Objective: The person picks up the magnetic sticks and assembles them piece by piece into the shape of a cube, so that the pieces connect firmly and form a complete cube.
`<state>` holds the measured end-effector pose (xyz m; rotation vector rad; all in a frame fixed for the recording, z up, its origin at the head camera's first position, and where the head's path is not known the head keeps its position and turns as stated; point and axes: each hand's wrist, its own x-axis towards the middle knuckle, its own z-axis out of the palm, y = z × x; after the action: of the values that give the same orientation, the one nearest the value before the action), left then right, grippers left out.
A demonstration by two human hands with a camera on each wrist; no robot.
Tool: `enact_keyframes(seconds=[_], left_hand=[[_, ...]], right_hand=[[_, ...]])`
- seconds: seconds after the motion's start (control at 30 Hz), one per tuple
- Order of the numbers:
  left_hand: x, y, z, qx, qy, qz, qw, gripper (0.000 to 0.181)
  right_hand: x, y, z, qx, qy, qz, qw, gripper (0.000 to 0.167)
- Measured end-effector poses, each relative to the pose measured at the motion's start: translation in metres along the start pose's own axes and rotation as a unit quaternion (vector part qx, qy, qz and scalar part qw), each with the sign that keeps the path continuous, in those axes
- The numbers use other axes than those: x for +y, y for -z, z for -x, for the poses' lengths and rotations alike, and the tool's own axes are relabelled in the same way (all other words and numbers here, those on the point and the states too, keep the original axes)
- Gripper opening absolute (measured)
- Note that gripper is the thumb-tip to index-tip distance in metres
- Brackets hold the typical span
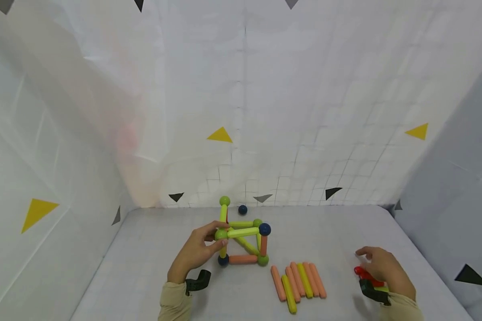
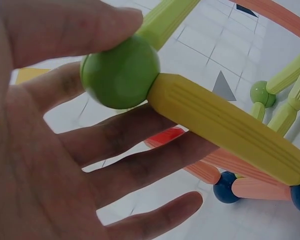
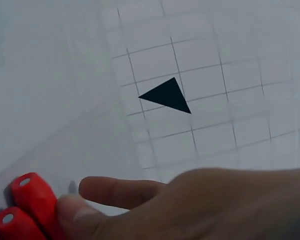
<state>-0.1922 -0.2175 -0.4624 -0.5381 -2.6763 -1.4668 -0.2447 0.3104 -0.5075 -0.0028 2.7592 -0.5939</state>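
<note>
Head view: left hand (image 1: 197, 250) pinches a green plastic ball (image 1: 221, 235), best kept steady; right hand (image 1: 385, 270), fingers parted, hovers at red plastic rods (image 3: 37, 197) near the counter's (image 1: 329, 238) right edge.

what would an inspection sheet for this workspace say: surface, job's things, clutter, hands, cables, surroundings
surface: pale tabletop, the building pieces spread across it
job's things: part-built rod-and-ball frame; loose dark blue ball behind it; orange and yellow rods side by side; red rods at the right
clutter: nothing seen beyond the building pieces
left hand: pinches a green ball on the frame
right hand: at the red rods, thumb close to one; contact cannot be told
cables: nothing seen
surroundings: white walls with faint grid lines and yellow, black and grey triangles
</note>
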Motion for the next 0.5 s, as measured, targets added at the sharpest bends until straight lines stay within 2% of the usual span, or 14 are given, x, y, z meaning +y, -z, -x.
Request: enact_keyframes(seconds=[0.13,0.23,0.43,0.5], left_hand=[[0.000,0.000,-0.002,0.002,0.001,0.000,1.0000,0.035],[0.001,0.000,-0.003,0.004,0.005,0.003,1.0000,0.035],[0.001,0.000,-0.001,0.000,0.003,-0.003,1.0000,0.035],[0.002,0.000,-0.001,-0.004,0.001,-0.006,1.0000,0.036]], right_hand=[[0.010,0.000,-0.007,-0.010,-0.005,-0.033,0.9994,0.027],[0.015,0.000,-0.010,-0.017,-0.012,-0.047,0.9987,0.025],[0.025,-0.002,-0.007,-0.029,-0.019,-0.058,0.9977,0.053],[0.027,-0.003,-0.006,-0.035,-0.020,-0.064,0.9971,0.057]])
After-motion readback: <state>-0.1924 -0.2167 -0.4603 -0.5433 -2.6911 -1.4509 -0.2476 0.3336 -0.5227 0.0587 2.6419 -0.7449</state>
